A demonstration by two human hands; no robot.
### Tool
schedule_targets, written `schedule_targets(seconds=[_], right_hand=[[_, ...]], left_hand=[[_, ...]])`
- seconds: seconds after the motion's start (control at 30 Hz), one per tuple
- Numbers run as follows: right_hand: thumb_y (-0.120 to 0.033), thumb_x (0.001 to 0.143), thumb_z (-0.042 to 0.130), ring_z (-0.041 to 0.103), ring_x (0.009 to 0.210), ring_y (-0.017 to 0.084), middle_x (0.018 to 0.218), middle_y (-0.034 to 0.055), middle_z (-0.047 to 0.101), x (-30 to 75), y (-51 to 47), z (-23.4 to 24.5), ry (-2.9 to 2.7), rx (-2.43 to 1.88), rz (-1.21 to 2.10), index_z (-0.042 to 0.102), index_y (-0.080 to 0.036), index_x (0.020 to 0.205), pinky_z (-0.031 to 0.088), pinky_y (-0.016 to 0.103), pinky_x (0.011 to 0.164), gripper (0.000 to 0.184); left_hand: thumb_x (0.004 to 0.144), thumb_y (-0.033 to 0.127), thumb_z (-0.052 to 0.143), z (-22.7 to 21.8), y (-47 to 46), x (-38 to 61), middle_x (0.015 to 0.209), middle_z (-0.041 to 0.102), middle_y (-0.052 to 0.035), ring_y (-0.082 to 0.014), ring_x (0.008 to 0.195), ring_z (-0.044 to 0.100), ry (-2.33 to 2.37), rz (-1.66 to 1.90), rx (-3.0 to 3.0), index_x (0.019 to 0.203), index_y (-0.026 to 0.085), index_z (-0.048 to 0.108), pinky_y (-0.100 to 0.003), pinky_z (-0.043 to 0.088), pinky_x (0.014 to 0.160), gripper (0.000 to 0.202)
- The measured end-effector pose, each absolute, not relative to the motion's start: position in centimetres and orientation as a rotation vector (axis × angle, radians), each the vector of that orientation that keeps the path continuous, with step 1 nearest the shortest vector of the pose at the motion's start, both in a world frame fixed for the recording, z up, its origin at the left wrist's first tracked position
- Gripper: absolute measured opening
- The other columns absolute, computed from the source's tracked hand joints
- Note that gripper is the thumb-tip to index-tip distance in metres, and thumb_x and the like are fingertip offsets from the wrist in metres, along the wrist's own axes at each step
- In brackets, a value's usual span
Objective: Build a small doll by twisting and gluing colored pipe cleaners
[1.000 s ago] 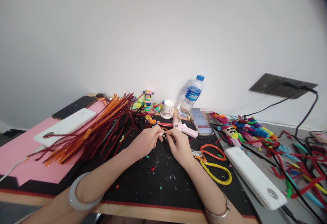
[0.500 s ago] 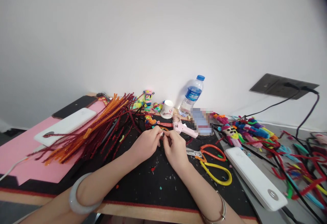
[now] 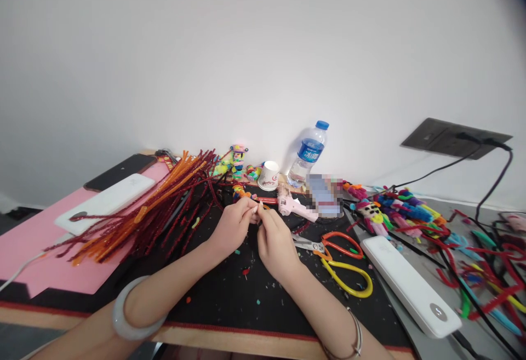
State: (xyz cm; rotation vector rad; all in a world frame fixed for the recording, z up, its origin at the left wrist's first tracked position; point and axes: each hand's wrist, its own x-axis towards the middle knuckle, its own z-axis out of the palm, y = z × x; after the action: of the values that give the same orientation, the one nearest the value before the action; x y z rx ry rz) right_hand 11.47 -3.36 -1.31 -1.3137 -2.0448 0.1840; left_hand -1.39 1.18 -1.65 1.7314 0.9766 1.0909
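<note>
From where I stand, a smooth pink sheet (image 3: 24,239), cut off at the edge of view, lies far left, with a flat dark slab (image 3: 121,171) and a rounded white bar (image 3: 104,201) on it. A bundle of fuzzy stems (image 3: 164,201), wine-red with a tinselly glint and plain orange, fans across the bar, covering part of it. A thick, milky bangle (image 3: 123,316) rings the left forearm. The left hand (image 3: 234,223) is closed to a pinch, its tips meeting those of the right hand (image 3: 279,242), pinched likewise, over the black mat (image 3: 222,300). Between them sits a small piece (image 3: 257,207), so covered by fingers that I can't make out its shape or stuff. Behind stand a fuzzy doll (image 3: 238,160) and a paper cup (image 3: 269,175), upside down. The pink plastic glue gun (image 3: 296,206) lies past the fingertips, near a clear bottle (image 3: 306,154); a screen (image 3: 326,195) there is blurred into blocks. The scissors (image 3: 323,252) have orange and yellow loops, the blades partly behind the right hand. Farther right, plush figures (image 3: 373,215) and tangled stems (image 3: 493,278) overlap too much to count.
</note>
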Motion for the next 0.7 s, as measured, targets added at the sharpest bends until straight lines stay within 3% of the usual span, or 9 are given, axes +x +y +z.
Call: schedule_targets(seconds=[0.37, 0.7], right_hand=[[-0.006, 0.083, 0.033, 0.052, 0.099, 0.025, 0.102, 0.0173, 0.056, 11.6, -3.3, -1.4, -2.032, -1.353, 0.147, 0.042, -0.007, 0.128, 0.048, 0.042, 0.086, 0.045], [-0.009, 0.087, 0.035, 0.053, 0.099, 0.017, 0.106, 0.0095, 0.057, 12.0, -2.9, -1.3, -1.863, -1.182, 0.321, 0.043, -0.021, 0.131, 0.046, 0.032, 0.087, 0.046]], left_hand=[[0.088, 0.026, 0.037, -1.7, 1.1, -1.4, 0.09, 0.063, -0.0065, -0.0167, 0.08, 0.061, 0.932, 1.019, 1.805, 0.104, 0.016, 0.056, -0.032, 0.05, 0.077, 0.027], [0.082, 0.033, 0.05, -0.5, 1.3, -1.4, 0.089, 0.064, -0.0048, -0.0141, 0.078, 0.061, 0.858, 1.017, 1.42, 0.093, 0.014, 0.058, -0.031, 0.051, 0.078, 0.023]])
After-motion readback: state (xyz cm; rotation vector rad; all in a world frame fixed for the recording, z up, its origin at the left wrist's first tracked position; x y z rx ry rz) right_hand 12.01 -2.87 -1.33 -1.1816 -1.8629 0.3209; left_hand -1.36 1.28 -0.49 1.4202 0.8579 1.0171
